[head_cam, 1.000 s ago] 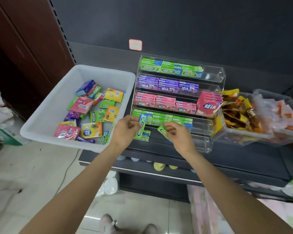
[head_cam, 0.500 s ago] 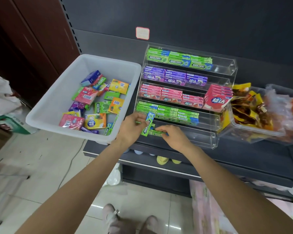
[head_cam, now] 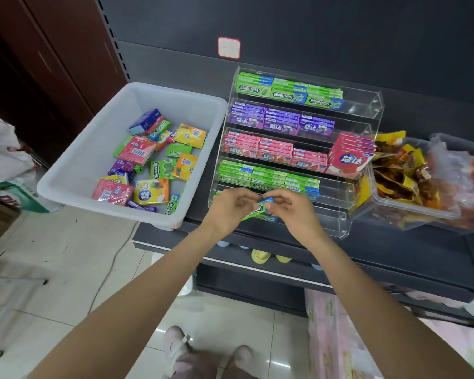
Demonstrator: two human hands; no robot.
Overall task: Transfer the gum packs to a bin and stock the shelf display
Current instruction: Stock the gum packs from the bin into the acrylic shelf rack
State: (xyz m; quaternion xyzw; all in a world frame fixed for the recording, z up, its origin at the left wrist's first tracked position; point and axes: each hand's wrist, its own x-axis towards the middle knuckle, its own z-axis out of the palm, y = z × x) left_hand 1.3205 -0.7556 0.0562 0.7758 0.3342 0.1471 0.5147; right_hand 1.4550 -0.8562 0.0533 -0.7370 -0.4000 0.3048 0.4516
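Observation:
A clear tiered display rack (head_cam: 367, 105) stands on the dark shelf, with green, purple, pink and green gum packs in rows. At its lowest tier my left hand (head_cam: 230, 207) and my right hand (head_cam: 293, 212) meet, both pinching green gum packs (head_cam: 260, 210). The pack's blue end shows between my fingertips. More of the packs lie hidden under my hands. To the left, a white bin (head_cam: 88, 149) holds several loose gum packs of mixed colours (head_cam: 148, 165). A stack of pink packs (head_cam: 349, 157) leans at the rack's right end.
A clear tub of yellow and orange snack packets (head_cam: 411, 181) sits right of the rack. A lower shelf edge (head_cam: 257, 261) runs below my hands. White bags (head_cam: 3, 149) and a cardboard box stand on the tiled floor at left. My feet (head_cam: 175, 348) show at the bottom.
Both hands have come together at the lowest tier. The left hand moved right with its green pack, and the right hand now pinches the same packs from the other side.

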